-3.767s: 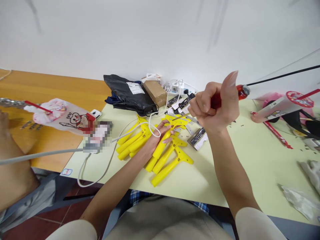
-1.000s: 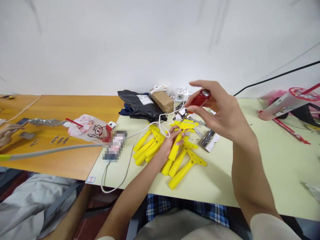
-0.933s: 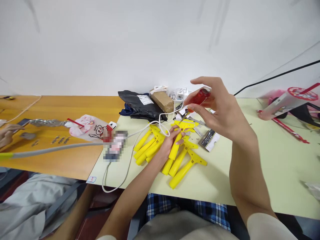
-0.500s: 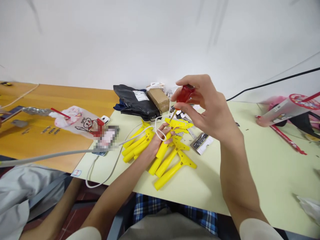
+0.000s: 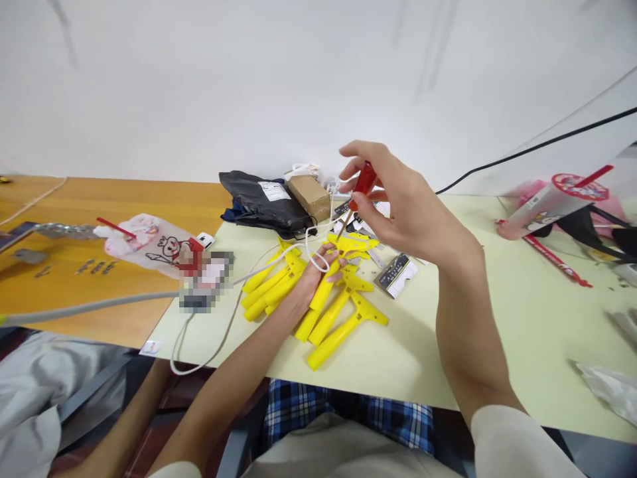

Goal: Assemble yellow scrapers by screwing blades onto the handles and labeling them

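Note:
My right hand (image 5: 393, 192) grips a red-handled screwdriver (image 5: 365, 179) between thumb and fingers, its thin shaft slanting down. The tip meets the head of a yellow plastic scraper handle (image 5: 326, 289), though the exact contact is too small to make out. My left hand (image 5: 316, 269) is wrapped round that handle near its head, partly covered by a loop of white cable (image 5: 311, 249). Several more yellow scraper handles (image 5: 343, 335) lie around it on the table, to both sides of my left forearm.
Behind are a black plastic parcel (image 5: 263, 202) and a cardboard box (image 5: 309, 197). A black-and-white packet (image 5: 397, 275) lies to the right. Drink cups stand or lean at left (image 5: 149, 242) and right (image 5: 557, 206). A phone (image 5: 209, 279) lies left; a co-worker's arm (image 5: 124, 425) is beside me.
My right hand has shifted its grip round the screwdriver, the fingers more extended and the handle tilted differently. The view has turned slightly; my left hand stays on the scraper handle.

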Demonstrator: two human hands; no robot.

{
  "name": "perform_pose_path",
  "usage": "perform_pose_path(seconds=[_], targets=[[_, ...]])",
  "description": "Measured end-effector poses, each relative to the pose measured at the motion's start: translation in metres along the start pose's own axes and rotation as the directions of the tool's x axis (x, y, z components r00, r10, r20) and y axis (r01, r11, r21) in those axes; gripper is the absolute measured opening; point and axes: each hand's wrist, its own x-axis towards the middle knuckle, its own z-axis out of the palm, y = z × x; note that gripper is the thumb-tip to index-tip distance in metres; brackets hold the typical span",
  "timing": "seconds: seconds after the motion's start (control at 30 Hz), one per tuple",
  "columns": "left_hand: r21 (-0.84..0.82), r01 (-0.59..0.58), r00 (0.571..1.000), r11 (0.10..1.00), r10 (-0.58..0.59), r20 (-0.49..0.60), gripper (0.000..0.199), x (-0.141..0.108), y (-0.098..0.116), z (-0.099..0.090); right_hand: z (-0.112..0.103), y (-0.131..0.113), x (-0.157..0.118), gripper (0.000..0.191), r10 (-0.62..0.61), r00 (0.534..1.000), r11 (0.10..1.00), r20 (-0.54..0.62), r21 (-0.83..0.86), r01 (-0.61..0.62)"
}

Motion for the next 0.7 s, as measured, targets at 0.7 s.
perform_pose_path(seconds=[0.7], targets=[[0.018, -0.015, 1.0, 1.0, 0.015, 0.006, 0.05, -0.004, 0.0, 0.006, -0.012, 0.011, -0.003, 0.052, -0.029, 0.996, 0.998, -0.081, -0.05, 0.025]])
